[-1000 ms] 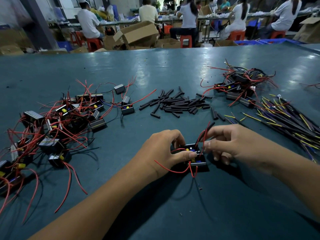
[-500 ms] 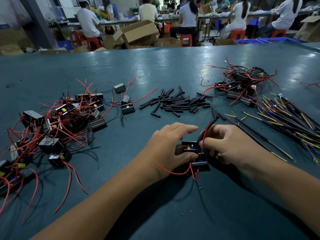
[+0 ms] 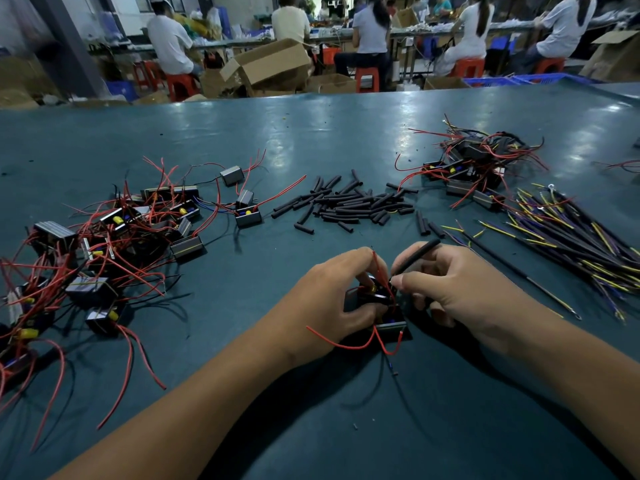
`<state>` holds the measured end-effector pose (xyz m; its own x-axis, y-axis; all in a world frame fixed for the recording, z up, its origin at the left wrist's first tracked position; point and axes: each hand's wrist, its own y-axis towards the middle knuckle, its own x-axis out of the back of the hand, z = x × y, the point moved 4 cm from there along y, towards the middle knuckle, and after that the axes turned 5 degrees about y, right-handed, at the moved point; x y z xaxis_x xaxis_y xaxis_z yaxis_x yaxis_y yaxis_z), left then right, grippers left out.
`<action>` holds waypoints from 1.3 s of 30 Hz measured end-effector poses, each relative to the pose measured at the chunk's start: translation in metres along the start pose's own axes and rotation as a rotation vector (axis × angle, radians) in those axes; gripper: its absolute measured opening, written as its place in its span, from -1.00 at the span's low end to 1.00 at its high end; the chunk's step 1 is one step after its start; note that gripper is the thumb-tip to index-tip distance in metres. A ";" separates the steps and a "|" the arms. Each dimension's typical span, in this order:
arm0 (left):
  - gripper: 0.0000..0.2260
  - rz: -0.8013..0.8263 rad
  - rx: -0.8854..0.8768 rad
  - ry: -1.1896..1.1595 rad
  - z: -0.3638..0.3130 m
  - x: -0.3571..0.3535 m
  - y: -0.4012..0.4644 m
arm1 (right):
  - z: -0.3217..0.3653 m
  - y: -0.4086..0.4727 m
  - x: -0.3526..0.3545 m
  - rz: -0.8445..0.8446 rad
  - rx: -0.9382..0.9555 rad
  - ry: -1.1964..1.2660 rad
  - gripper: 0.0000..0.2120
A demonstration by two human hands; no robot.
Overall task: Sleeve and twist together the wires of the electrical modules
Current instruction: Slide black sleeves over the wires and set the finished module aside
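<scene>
Two small black electrical modules (image 3: 389,323) with red wires lie on the green table between my hands, near the front middle. My left hand (image 3: 332,299) grips the upper module, fingers curled over it and pinching a red wire. My right hand (image 3: 446,285) pinches a thin black sleeve (image 3: 417,254) that sticks up and back from my fingers, its lower end at the red wires. A loose red wire (image 3: 346,342) loops out below the modules.
A tangle of modules with red wires (image 3: 104,251) covers the left side. Loose black sleeve pieces (image 3: 349,202) lie in the middle. A second module heap (image 3: 474,171) and a bundle of long dark wires (image 3: 571,244) fill the right. People sit at benches behind.
My left hand's fingers curled back over the module. My right hand shifted slightly and now holds a black sleeve angled up at the red wires.
</scene>
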<state>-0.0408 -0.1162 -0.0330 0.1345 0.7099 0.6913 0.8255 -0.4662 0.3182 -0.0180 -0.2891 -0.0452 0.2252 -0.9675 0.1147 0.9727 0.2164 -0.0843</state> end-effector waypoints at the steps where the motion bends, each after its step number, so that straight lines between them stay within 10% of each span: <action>1: -0.77 0.003 0.004 0.003 0.000 0.000 0.000 | 0.001 0.000 0.000 0.011 -0.002 0.039 -0.94; 35: -0.93 -0.165 0.041 0.027 0.006 0.005 -0.001 | 0.011 0.000 0.004 0.063 0.248 -0.002 -0.96; 39: -0.89 -0.188 0.028 0.034 0.005 0.003 -0.001 | 0.013 0.000 0.002 0.061 0.294 -0.089 -0.72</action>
<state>-0.0387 -0.1113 -0.0343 -0.0419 0.7649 0.6427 0.8493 -0.3116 0.4261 -0.0172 -0.2890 -0.0318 0.2749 -0.9392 0.2059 0.9291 0.3146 0.1944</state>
